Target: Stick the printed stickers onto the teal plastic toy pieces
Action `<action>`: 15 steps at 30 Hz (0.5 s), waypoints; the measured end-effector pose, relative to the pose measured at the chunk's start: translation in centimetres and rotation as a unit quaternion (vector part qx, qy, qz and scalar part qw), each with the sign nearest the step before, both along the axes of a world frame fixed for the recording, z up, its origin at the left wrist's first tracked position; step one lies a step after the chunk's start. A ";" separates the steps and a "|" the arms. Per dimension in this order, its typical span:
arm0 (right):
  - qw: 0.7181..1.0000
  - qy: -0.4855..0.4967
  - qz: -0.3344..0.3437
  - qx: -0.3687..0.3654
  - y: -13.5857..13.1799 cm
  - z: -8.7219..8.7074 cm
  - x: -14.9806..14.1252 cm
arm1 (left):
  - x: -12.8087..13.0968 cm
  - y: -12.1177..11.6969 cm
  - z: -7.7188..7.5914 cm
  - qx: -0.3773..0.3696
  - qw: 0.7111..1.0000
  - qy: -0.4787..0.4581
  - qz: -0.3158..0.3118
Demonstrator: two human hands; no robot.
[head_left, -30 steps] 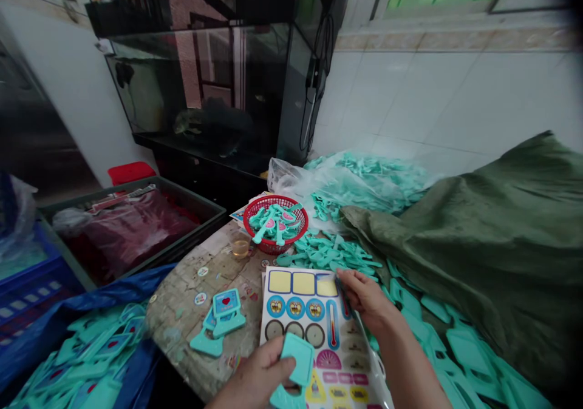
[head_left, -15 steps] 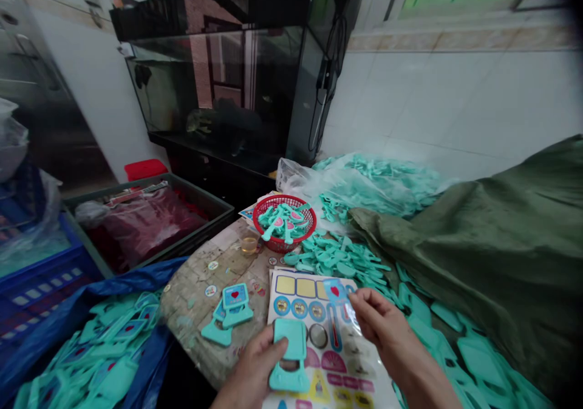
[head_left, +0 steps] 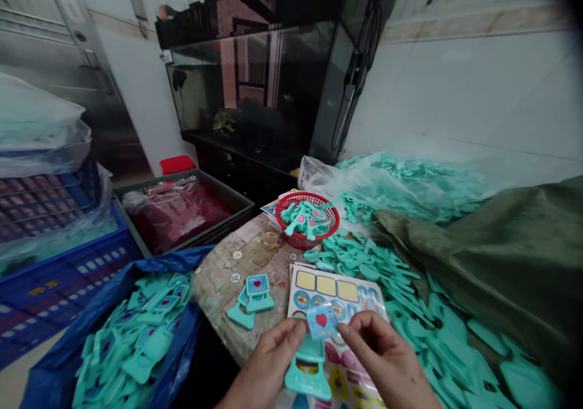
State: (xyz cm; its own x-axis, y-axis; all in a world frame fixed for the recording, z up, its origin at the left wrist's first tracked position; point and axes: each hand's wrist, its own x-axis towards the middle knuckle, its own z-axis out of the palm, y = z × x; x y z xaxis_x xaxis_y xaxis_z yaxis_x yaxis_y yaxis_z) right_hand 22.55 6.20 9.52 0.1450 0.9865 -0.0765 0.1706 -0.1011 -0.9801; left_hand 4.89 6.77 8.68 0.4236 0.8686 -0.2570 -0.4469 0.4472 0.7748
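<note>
My left hand grips a teal plastic toy piece with a square panel and a flared base. Between thumb and finger, my right hand pinches a blue heart sticker by its right edge. The sticker is over the top of the panel, close to my left thumb; whether it touches the panel I cannot tell. Beneath both hands is a sticker sheet with yellow squares, round pictures and pink shapes. To its left, teal pieces with heart stickers lie on the worn table.
A red basket of teal parts stands at the table's back, beside a small clear cup. Loose teal parts pile up on the right, near a green cloth. At left, a blue sack holds more pieces.
My right hand has brought the heart sticker left and down from the sheet's top right to the teal piece in my left hand. The whole view has shifted toward the left.
</note>
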 end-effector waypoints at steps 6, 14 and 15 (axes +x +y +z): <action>0.996 -0.079 0.027 0.025 -0.6 -0.8 -0.5 | 0.1 0.2 -0.4 0.013 0.993 0.110 0.035; 0.923 -0.355 0.048 0.141 -0.2 -0.7 0.9 | 0.0 0.5 -0.3 0.031 0.983 0.169 0.064; 0.918 -0.367 0.043 0.146 -0.1 -0.7 1.0 | -0.1 0.5 -0.3 0.028 0.981 0.177 0.074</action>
State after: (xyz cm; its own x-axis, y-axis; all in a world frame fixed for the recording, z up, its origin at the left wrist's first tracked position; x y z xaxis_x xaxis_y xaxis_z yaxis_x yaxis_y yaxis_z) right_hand 23.59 6.06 8.83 -0.0278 0.9599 0.2789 0.7907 0.1918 -0.5814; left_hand 4.80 7.23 8.37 0.1847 0.9310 -0.3148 -0.2022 0.3494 0.9149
